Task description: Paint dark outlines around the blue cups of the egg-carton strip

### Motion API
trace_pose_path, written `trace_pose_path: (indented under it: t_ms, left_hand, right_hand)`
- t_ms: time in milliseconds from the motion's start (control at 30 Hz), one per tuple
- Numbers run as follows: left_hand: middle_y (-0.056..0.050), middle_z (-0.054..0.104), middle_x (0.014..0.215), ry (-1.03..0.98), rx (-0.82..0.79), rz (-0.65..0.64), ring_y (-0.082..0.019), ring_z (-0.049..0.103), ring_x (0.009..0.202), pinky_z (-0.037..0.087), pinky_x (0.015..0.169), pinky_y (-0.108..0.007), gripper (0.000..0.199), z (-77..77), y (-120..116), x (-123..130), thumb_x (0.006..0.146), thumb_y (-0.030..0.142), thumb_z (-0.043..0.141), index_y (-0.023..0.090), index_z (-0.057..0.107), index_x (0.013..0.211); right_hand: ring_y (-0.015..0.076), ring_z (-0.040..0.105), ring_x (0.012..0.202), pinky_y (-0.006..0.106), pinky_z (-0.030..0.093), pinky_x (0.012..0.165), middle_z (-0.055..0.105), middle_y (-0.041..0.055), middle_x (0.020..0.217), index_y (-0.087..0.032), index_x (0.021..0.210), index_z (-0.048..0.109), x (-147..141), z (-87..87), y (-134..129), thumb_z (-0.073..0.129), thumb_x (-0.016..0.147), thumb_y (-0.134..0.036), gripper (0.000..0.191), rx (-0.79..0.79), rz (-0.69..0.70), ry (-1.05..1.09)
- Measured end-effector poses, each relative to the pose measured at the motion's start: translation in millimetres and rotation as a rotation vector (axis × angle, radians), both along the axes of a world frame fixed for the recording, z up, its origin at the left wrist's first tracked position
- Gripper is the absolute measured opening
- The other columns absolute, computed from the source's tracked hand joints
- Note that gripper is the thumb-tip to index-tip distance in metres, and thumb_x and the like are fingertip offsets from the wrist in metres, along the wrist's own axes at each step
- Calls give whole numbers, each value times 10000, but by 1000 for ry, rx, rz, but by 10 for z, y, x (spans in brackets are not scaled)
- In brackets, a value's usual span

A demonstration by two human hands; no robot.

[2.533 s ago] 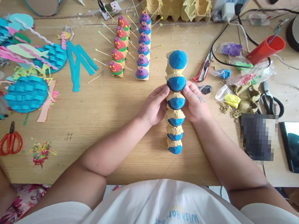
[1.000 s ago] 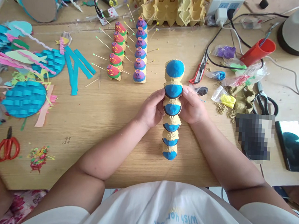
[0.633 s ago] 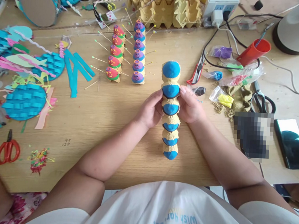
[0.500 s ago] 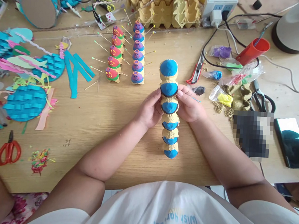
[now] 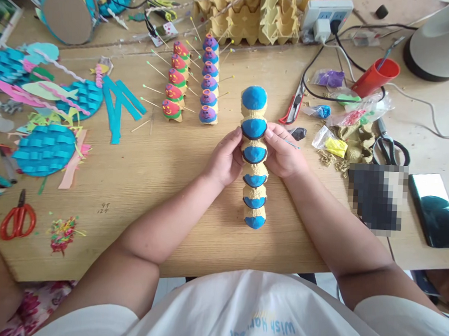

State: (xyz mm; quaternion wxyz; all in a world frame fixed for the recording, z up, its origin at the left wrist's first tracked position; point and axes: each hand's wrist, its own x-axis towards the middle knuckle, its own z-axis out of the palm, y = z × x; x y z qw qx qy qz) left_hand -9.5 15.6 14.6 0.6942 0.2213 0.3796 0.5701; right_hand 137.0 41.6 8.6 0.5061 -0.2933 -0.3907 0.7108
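Note:
A strip of egg-carton cups (image 5: 256, 153) with blue clay tops, several of them edged in dark clay, is held lengthwise over the table. My left hand (image 5: 227, 158) grips its left side near the second and third cups, thumb on the edge. On the opposite side my right hand (image 5: 285, 152) pinches the strip by the second cup, and a thin blue piece (image 5: 292, 144) shows by its fingers. Farther back stand a red and green cup strip (image 5: 175, 80) and a purple and blue cup strip (image 5: 209, 82), both with pins stuck in them.
Right: a red cutter (image 5: 293, 104), clay packets (image 5: 335, 146), black scissors (image 5: 386, 146), a red cup (image 5: 376, 75) and a phone (image 5: 436, 209). Left: blue woven paper fish (image 5: 44, 151), red scissors (image 5: 17, 221) and scraps (image 5: 63, 234). Egg cartons (image 5: 247, 19) and a power strip (image 5: 328, 13) lie behind.
The view has shifted slightly, so the table items appear a little displaced. Both hands keep their hold on the strip, whose near end looks slightly higher in view.

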Motion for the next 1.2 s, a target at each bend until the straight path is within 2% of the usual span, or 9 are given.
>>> trace_pose_path:
  t_ms: [133,233,367,500,667,733,867,1033,1200]
  left_hand:
    - [-37,821,984,20,32,43,-213,820,964,661,763,-291,368,-4,14,15,1043,572,650,210,714,1056]
    - [-38,794,971,56,51,71,-202,792,886,629,740,-298,355,-64,39,8,1026,565,651,219,670,1104]
    - [11,725,883,198,103,231,-148,708,747,566,697,-265,191,-170,77,8,950,313,695,246,588,1093]
    - [-25,723,1014,425,255,309,-174,721,984,588,896,-291,224,-262,96,21,861,173,685,233,591,1055]
    - [-72,686,1223,613,279,360,-206,693,1142,579,1057,-360,340,-367,118,4,827,103,646,243,590,1132]
    - [-76,685,1261,636,305,351,-219,678,1234,564,1123,-378,394,-400,133,-5,805,70,638,251,583,1151]
    - [-83,694,1271,624,343,292,-215,695,1276,559,1180,-404,465,-436,162,-5,794,37,595,254,567,1204]
    - [-78,699,1321,644,353,306,-193,665,1370,513,1253,-404,520,-429,165,15,765,-18,542,258,567,1206]
    - [-88,684,1354,677,379,367,-193,641,1379,489,1267,-407,431,-392,131,15,847,22,569,250,582,1212]
  right_hand:
    - [203,703,861,392,655,865,711,-4,842,-269,927,728,-17,-88,48,908,757,-590,405,18,-58,-20]
    - [182,663,798,353,623,778,673,-8,809,-265,917,733,-28,-159,92,825,813,-528,297,51,-187,-124]
    - [199,684,846,370,603,827,717,11,855,-245,916,739,-6,-174,114,636,876,-359,158,281,-312,-469]
    - [232,707,896,411,574,902,770,34,890,-214,898,744,31,-122,99,564,844,-263,194,497,-383,-729]
    - [243,674,847,412,533,856,751,49,838,-224,823,736,30,-104,96,562,833,-217,175,527,-404,-914]
    - [245,654,841,413,518,853,728,55,814,-225,794,727,25,-113,98,563,822,-188,170,538,-408,-992]
    - [247,619,854,416,498,860,686,49,811,-226,807,721,40,-116,93,609,810,-170,125,512,-402,-1120]
    - [246,603,887,408,484,872,635,40,834,-234,830,655,28,-89,37,671,840,-221,22,481,-456,-1094]
    - [196,627,833,362,496,888,659,3,811,-270,976,627,-69,33,-47,474,1091,-472,278,410,-564,-724]
